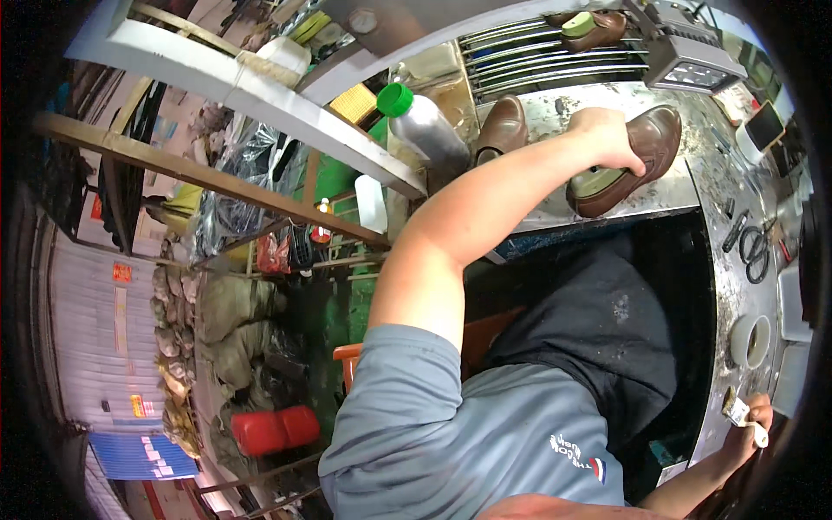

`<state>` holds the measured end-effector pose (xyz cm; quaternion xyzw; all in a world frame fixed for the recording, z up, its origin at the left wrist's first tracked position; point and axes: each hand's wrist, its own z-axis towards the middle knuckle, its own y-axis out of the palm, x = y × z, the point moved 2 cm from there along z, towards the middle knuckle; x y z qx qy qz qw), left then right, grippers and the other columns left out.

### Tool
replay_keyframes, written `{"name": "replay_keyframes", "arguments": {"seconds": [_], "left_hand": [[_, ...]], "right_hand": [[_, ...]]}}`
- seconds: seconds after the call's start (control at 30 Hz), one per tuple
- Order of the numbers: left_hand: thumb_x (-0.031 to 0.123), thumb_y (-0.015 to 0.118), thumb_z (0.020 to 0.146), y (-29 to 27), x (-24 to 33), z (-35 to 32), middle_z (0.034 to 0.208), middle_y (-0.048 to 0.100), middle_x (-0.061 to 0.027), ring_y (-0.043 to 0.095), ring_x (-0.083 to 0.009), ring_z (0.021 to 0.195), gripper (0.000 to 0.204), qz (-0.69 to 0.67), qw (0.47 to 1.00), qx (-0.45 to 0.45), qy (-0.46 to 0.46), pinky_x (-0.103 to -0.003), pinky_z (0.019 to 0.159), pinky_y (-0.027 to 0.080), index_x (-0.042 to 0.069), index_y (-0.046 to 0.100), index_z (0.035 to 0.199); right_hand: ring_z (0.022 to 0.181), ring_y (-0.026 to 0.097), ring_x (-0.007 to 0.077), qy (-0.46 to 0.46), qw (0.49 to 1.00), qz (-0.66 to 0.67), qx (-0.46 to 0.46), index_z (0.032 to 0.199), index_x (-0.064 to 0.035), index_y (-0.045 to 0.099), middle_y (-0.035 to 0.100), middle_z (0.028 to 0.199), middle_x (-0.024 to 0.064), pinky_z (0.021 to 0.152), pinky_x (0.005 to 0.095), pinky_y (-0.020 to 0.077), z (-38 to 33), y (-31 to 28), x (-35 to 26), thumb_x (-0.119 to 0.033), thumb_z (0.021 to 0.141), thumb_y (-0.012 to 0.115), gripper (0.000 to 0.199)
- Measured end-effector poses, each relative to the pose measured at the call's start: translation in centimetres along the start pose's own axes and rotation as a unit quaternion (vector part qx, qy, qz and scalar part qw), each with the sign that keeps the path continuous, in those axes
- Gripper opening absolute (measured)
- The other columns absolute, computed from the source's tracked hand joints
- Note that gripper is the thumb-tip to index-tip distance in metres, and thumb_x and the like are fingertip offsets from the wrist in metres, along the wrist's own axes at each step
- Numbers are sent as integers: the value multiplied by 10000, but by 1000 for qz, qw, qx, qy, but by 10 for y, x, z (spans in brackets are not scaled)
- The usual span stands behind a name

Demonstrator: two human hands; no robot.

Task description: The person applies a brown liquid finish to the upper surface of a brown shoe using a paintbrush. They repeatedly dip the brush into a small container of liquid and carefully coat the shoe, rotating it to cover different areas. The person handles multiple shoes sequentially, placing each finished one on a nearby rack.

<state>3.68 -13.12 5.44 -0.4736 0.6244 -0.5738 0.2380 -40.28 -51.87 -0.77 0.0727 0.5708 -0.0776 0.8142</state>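
My left hand (605, 139) is closed on a brown leather shoe (656, 136) at the metal worktop. The thumb lies along the shoe's side by its opening, where a pale greenish insole shows; the other fingers are mostly hidden. A second brown shoe (503, 128) stands to the left, partly covered by my forearm. At the lower right, my right hand (747, 438) is closed around the pale handle of a small flat brush (737, 409), its dark bristles pointing up and left. Just beyond the brush sits a white bowl (750, 341) with dark residue inside.
Black-handled scissors (756, 256) lie on the right bench. A lamp (693, 71) overhangs the worktop's far right. Behind it, a rack of metal bars (555, 65) bears another brown shoe (598, 33). A green-capped bottle (425, 126) stands left of the shoes, beside a white frame (234, 82).
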Motion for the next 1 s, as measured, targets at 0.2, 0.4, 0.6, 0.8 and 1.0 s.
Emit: {"name": "replay_keyframes", "arguments": {"seconds": [0.2, 0.4, 0.6, 0.8, 1.0], "left_hand": [[667, 762, 664, 20, 14, 13, 988, 753, -169, 730, -309, 931, 739, 48, 998, 30, -5, -420, 826, 583, 23, 760, 1026], [651, 781, 684, 46, 22, 31, 1010, 728, -220, 713, -337, 964, 786, 48, 993, 95, 52, -449, 839, 576, -28, 716, 1074], [558, 825, 714, 45, 19, -24, 1109, 706, -272, 691, -415, 1049, 981, -26, 990, 126, -57, -492, 910, 543, 14, 452, 1441], [514, 808, 778, 69, 3, -37, 977, 736, -217, 714, -386, 952, 716, -37, 984, 162, -58, -466, 855, 546, 33, 598, 1265], [448, 821, 805, 58, -50, 1, 987, 766, -154, 730, -313, 879, 539, -323, 938, 122, -23, -395, 814, 554, 35, 709, 1132]], "right_hand": [[770, 399, 151, -31, 999, -4, -32, 913, -60, 525, 444, 851, 38, 695, 299, 317, 11, 5, 5, -318, 911, 749, 342], [599, 521, 156, -38, 999, -36, -14, 811, -70, 642, 595, 717, 61, 537, 289, 393, 26, 59, -21, -269, 844, 769, 238], [581, 650, 187, -9, 999, 31, 1, 806, -15, 727, 704, 728, 139, 531, 278, 494, 41, 91, -35, -268, 748, 824, 278], [591, 656, 182, 7, 998, 43, 35, 819, -24, 726, 711, 744, 141, 539, 277, 508, 30, 94, -28, -274, 760, 824, 276], [591, 658, 183, 13, 998, 36, 59, 814, -25, 725, 712, 743, 140, 536, 274, 508, 23, 90, -26, -280, 766, 822, 277]]}}
